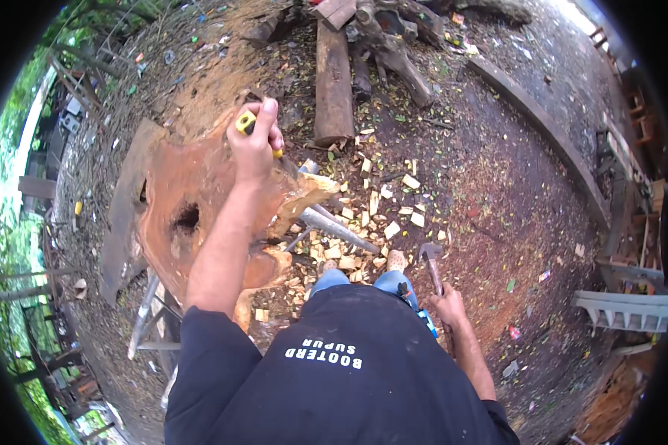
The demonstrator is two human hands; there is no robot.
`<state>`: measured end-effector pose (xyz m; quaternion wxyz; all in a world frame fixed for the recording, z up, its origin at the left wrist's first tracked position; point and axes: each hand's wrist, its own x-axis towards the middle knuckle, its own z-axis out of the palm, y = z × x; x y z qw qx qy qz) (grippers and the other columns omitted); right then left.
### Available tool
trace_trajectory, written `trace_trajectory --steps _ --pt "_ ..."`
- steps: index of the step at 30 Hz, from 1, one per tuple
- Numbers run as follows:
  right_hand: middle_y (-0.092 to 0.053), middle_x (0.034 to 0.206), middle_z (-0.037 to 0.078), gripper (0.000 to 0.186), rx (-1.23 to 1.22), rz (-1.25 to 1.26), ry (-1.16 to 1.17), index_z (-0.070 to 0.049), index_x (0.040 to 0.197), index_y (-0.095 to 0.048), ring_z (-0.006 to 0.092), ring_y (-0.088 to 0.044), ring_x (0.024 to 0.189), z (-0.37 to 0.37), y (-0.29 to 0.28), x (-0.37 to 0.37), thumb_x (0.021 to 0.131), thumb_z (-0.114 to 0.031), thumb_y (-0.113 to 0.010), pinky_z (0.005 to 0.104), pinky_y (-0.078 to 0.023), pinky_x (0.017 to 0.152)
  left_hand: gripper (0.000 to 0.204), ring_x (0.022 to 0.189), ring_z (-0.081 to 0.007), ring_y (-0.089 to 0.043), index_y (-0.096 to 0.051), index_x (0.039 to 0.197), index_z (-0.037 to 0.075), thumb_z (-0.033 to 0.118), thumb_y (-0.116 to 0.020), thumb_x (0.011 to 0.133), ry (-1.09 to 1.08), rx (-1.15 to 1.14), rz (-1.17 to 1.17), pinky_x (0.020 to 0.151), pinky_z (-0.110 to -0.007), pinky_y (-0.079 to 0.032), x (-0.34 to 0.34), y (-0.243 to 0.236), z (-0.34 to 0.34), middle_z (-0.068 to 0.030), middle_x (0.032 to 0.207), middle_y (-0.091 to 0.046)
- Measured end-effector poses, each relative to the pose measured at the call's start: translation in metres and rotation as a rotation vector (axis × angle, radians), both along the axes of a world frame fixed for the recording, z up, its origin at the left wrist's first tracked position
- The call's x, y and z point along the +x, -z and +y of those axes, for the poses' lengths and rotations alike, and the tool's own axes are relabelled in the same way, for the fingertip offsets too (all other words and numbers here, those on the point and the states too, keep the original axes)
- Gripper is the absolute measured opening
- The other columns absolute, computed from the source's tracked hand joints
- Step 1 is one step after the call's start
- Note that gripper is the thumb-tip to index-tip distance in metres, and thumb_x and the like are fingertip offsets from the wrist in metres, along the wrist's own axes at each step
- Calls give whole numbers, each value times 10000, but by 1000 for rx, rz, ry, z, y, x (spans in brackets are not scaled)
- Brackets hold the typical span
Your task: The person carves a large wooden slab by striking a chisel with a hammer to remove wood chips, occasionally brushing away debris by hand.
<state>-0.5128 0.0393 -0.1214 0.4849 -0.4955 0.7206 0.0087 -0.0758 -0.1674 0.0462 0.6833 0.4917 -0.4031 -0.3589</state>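
Two tools fill my hands: the left hand (256, 141) has its fingers curled tight round a yellow-and-black handled tool (246, 123), and the right hand (449, 305) is closed about the handle of a hammer (430, 254). Ahead of me and to my left lies the big reddish wood slab (167, 178), with a dark hollow (187, 218) in its face. As I judge it, the chipping is well under way: plenty of pale wood chips (391, 230) litter the ground to the right of the slab and around my shoes (395, 259), and the rough right edge (308, 194) shows fresh, light wood. That edge looks ragged and uneven, so I would guess trimming remains, though how much I cannot tell. The yellow-handled tool is over the slab's far right part; its butt end points to the upper left and its long axis slants down to the right, roughly toward the ragged side. I cannot make out its tip, nor whether it touches the wood. The hammer hangs low by my right side, well apart from the slab, its head pointing away from me and its long axis running back toward my body, leaning slightly to the right.
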Motion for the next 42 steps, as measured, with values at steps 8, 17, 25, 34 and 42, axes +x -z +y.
trace_trajectory --steps 8,17,25,34,42 --pt "-640 715 211 318 -197 44 -181 44 992 -592 282 -653 607 -22 -16 12 773 -183 -626 431 -517 591 230 463 -95 -487 -580 875 31 226 -655 969 -103 -188 194 436 -252 -412 7 19 37 -8 609 -519" --pt "-660 769 266 381 -115 37 -177 43 1045 -591 365 -687 736 -28 -45 29 764 -212 -632 471 -528 700 242 472 -98 -472 -553 882 43 244 -647 978 -176 -176 189 461 -263 -432 -2 31 49 -18 641 -512" --pt "-654 756 190 332 -170 -47 -276 28 1082 -572 231 -652 647 -71 -101 51 794 -133 -606 417 -539 597 194 522 -99 -563 -578 875 70 178 -735 908 -76 -113 152 516 -258 -483 -3 43 52 -9 628 -576" --pt "-587 654 96 216 -701 59 -720 -47 908 -473 188 -567 541 -149 -317 162 835 -142 -653 384 -503 523 226 523 -61 -542 -575 808 107 169 -789 851 -47 -86 242 487 -231 -458 -11 62 46 34 660 -578" --pt "-507 702 -29 209 -1161 -302 -782 -27 1055 -556 73 -473 578 -148 -449 266 885 -133 -616 263 -412 520 231 613 -55 -527 -607 714 66 163 -773 842 -206 -71 204 556 -275 -436 -12 69 40 42 637 -574"
